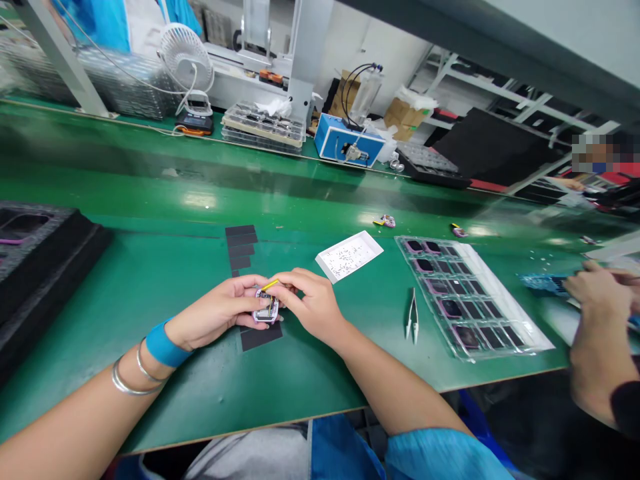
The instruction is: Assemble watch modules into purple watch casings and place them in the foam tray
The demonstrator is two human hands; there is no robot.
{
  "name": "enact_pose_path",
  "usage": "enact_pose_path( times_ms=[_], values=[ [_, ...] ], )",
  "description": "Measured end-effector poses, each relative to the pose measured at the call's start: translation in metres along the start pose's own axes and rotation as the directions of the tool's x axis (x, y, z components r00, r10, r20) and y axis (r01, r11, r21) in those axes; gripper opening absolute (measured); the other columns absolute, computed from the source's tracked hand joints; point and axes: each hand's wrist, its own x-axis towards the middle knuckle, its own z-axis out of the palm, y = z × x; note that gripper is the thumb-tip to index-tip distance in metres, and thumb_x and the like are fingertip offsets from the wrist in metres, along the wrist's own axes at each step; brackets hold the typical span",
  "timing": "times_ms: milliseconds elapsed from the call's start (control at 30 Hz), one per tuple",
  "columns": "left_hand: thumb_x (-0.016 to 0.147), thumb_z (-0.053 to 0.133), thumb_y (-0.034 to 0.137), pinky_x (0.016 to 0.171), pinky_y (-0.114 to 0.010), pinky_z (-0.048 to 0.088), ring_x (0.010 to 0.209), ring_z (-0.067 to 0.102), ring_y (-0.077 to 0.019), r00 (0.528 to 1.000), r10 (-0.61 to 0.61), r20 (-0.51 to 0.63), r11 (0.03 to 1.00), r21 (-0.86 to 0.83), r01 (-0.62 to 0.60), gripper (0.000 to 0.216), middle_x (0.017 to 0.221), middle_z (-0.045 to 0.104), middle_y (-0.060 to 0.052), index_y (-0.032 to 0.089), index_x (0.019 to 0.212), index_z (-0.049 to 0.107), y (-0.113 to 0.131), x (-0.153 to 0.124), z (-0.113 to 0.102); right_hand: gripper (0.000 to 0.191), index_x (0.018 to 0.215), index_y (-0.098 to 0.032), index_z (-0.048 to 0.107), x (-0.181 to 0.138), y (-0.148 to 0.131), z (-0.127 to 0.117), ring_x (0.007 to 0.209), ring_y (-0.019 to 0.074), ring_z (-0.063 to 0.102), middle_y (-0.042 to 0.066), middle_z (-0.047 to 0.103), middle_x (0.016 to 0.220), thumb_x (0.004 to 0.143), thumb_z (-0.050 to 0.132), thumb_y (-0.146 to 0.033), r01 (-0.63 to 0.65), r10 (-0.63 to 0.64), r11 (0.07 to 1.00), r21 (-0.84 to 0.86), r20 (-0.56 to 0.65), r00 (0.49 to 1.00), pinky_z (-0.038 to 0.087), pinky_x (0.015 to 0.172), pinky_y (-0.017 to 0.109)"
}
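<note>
My left hand [215,312] is closed around the edges of a small watch case [264,313] with a purple frame and its inner electronics facing up. A yellow flex strip [270,285] sticks out from the top of the case. My right hand [316,303] pinches at the strip's end, its fingertips against the case's right side. Beneath both hands lies a row of black rectangular sheets [241,241], partly covered by them. Tweezers [412,317] lie on the green table to the right of my right hand.
A white tray [370,245] holds tiny dark pieces. A clear blister tray [465,357] with watch parts lies to the right, beside a co-worker's hands [597,287]. Black foam trays [55,287] stand at left. Loose purple parts [387,221] lie farther back.
</note>
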Motion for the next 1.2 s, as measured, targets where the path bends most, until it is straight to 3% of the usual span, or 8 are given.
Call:
enact_pose_path(
  times_ms=[200, 333, 467, 567, 767, 933, 1067, 1200],
  values=[
    [0.076, 0.067, 0.024, 0.058, -0.023, 0.055, 0.065, 0.061, -0.0127, 0.993, 0.043, -0.108, 0.998, 0.059, -0.037, 0.017, 0.074, 0.066, -0.004, 0.014, 0.087, 0.061, -0.002, 0.005, 0.001, 0.012, 0.091, -0.020, 0.067, 0.002, 0.010, 0.007, 0.063, 0.0114, 0.058, -0.001, 0.064, 0.070, 0.082, 0.062, -0.027, -0.157, 0.157, 0.972, 0.175, 0.013, 0.987, 0.046, 0.063, 0.023],
    [0.074, 0.068, 0.021, 0.066, -0.026, 0.056, 0.074, 0.065, -0.0155, 0.972, 0.052, -0.227, 0.998, -0.005, -0.055, 0.019, 0.083, 0.068, -0.006, 0.014, 0.092, 0.062, 0.005, 0.003, -0.011, 0.014, 0.094, -0.019, 0.063, 0.002, 0.015, 0.009, 0.066, 0.0115, 0.061, -0.001, 0.065, 0.074, 0.081, 0.060, -0.023, -0.317, 0.306, 0.930, 0.185, 0.089, 0.948, 0.047, 0.063, 0.023],
    [0.072, 0.068, 0.018, 0.076, -0.032, 0.055, 0.082, 0.066, -0.0196, 0.967, 0.004, -0.254, 0.996, -0.087, -0.027, 0.022, 0.087, 0.070, -0.010, 0.013, 0.093, 0.062, 0.009, 0.002, -0.022, 0.006, 0.079, -0.017, 0.066, -0.003, 0.012, 0.010, 0.081, 0.0146, 0.060, 0.004, 0.063, 0.088, 0.078, 0.062, -0.013, -0.175, 0.226, 0.967, -0.187, 0.304, 0.925, 0.047, 0.077, 0.028],
    [0.070, 0.069, 0.018, 0.074, -0.031, 0.054, 0.078, 0.066, -0.0185, 0.980, -0.028, -0.197, 0.996, -0.094, 0.009, 0.025, 0.089, 0.071, -0.010, 0.013, 0.093, 0.063, 0.006, 0.002, -0.021, 0.010, 0.085, -0.017, 0.067, -0.007, 0.007, 0.012, 0.093, 0.0176, 0.058, 0.006, 0.062, 0.095, 0.078, 0.063, -0.011, -0.094, 0.211, 0.941, -0.326, 0.345, 0.914, 0.044, 0.087, 0.033],
    [0.068, 0.072, 0.022, 0.072, -0.029, 0.053, 0.077, 0.066, -0.0180, 0.984, -0.033, -0.173, 0.998, -0.064, 0.022, 0.027, 0.088, 0.071, -0.011, 0.013, 0.091, 0.063, 0.003, 0.003, -0.014, 0.009, 0.080, -0.017, 0.067, -0.008, 0.006, 0.013, 0.081, 0.0136, 0.057, 0.003, 0.060, 0.093, 0.075, 0.066, -0.009, -0.157, 0.244, 0.948, -0.278, 0.312, 0.918, 0.046, 0.080, 0.030],
    [0.068, 0.072, 0.022, 0.075, -0.030, 0.052, 0.077, 0.066, -0.0177, 0.985, -0.039, -0.167, 0.997, -0.070, 0.028, 0.026, 0.088, 0.071, -0.010, 0.013, 0.091, 0.064, 0.006, 0.001, -0.013, 0.008, 0.073, -0.015, 0.060, -0.006, 0.009, 0.021, 0.087, 0.0168, 0.051, 0.005, 0.055, 0.092, 0.079, 0.063, -0.010, -0.194, 0.273, 0.940, -0.280, 0.282, 0.919, 0.044, 0.084, 0.034],
    [0.069, 0.071, 0.021, 0.076, -0.029, 0.052, 0.078, 0.066, -0.0174, 0.987, -0.040, -0.154, 0.998, -0.064, 0.030, 0.025, 0.087, 0.071, -0.009, 0.013, 0.092, 0.064, 0.006, 0.002, -0.014, 0.008, 0.077, -0.015, 0.057, -0.006, 0.007, 0.019, 0.093, 0.0185, 0.049, 0.007, 0.052, 0.095, 0.083, 0.057, -0.010, -0.139, 0.231, 0.953, -0.268, 0.352, 0.907, 0.043, 0.087, 0.036],
    [0.070, 0.071, 0.020, 0.072, -0.026, 0.052, 0.076, 0.065, -0.0156, 0.988, -0.032, -0.151, 0.998, -0.051, 0.025, 0.020, 0.086, 0.070, -0.007, 0.014, 0.088, 0.064, 0.005, 0.003, -0.015, 0.010, 0.076, -0.017, 0.057, -0.001, -0.001, -0.005, 0.093, 0.0158, 0.051, 0.003, 0.052, 0.091, 0.083, 0.058, -0.011, -0.188, 0.199, 0.980, -0.070, 0.447, 0.872, 0.042, 0.088, 0.034]
  ],
)
